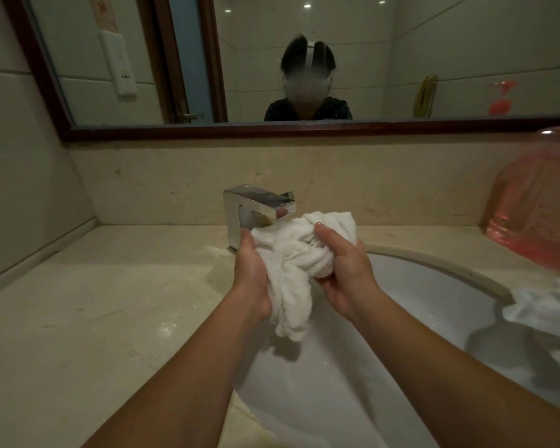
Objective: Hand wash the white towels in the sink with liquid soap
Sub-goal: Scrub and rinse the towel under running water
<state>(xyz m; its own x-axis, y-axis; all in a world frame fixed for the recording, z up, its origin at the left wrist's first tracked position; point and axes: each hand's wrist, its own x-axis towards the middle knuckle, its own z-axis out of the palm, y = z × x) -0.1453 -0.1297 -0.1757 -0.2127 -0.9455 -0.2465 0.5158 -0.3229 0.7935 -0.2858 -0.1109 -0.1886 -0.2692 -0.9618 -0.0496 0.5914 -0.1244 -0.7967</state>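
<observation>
A bunched white towel [293,263] is held up over the white sink [411,286], just below the chrome faucet [256,205]. My left hand [253,276] grips its left side and my right hand [346,270] grips its right side, thumb on top. The towel's lower end hangs down between my wrists. A second white towel [547,305] lies over the sink's right rim. No water is seen running from the faucet.
A large pink plastic bottle [537,202] stands on the beige marble counter [94,302] at the right. A wood-framed mirror [272,129] runs along the wall behind the faucet and reflects a person. The counter extends to the left wall.
</observation>
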